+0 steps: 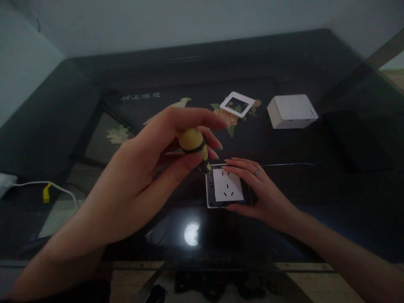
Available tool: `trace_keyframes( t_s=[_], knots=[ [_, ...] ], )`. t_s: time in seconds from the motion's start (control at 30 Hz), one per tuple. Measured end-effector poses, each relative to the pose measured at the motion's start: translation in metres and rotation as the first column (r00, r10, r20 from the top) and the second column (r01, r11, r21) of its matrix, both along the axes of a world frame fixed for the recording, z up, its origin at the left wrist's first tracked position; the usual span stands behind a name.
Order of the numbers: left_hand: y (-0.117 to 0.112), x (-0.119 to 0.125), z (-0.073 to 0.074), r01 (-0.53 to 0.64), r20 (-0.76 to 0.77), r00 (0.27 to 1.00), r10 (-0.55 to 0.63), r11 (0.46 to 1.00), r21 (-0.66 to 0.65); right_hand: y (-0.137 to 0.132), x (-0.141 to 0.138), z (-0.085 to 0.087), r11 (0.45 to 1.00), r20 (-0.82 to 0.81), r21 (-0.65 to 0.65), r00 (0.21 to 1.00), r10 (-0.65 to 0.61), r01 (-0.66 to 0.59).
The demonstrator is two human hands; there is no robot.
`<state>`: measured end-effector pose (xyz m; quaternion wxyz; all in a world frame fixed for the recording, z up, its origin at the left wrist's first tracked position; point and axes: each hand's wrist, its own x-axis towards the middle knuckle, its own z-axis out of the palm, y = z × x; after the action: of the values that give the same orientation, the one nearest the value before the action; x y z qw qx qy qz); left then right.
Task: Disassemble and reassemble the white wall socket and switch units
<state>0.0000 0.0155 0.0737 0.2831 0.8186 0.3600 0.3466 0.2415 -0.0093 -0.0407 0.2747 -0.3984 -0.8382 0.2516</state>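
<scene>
My left hand (pixel 151 176) is closed around the yellow and black handle of a screwdriver (pixel 193 143). The screwdriver's tip points down at the left edge of a white wall socket (pixel 227 187) lying on the dark glass table (pixel 315 202). My right hand (pixel 261 191) grips the socket from the right, fingers along its top edge and thumb at its bottom edge. A ring shows on one finger of that hand.
A white square frame (pixel 237 104) lies further back on the table, with a white box-shaped part (pixel 292 111) to its right. A white cable with a yellow tag (pixel 46 191) runs at the left. A lamp's reflection (pixel 192 234) glares near the front edge.
</scene>
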Motion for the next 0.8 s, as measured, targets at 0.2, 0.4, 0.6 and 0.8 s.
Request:
trace_keyframes(
  t_s=[0.2, 0.4, 0.6, 0.8],
  knots=[
    [0.003, -0.004, -0.001, 0.013, -0.040, 0.999, -0.015, 0.999, -0.043, 0.000, 0.000, 0.000, 1.000, 0.020, -0.003, 1.000, 0.001, -0.001],
    [0.003, 0.005, -0.005, 0.018, 0.013, 1.000, -0.020, 0.995, 0.103, -0.001, 0.001, -0.002, 1.000, 0.022, 0.017, 1.000, 0.006, -0.007],
    [0.002, 0.004, -0.002, 0.110, -0.079, 0.991, -0.106, 0.993, 0.050, 0.001, -0.001, -0.001, 1.000, 0.038, 0.024, 0.999, 0.012, -0.013],
    [-0.002, 0.005, -0.006, 0.132, 0.070, 0.989, -0.127, 0.988, -0.076, 0.000, 0.000, -0.002, 0.999, 0.059, 0.031, 0.998, 0.017, -0.019]
  ],
)
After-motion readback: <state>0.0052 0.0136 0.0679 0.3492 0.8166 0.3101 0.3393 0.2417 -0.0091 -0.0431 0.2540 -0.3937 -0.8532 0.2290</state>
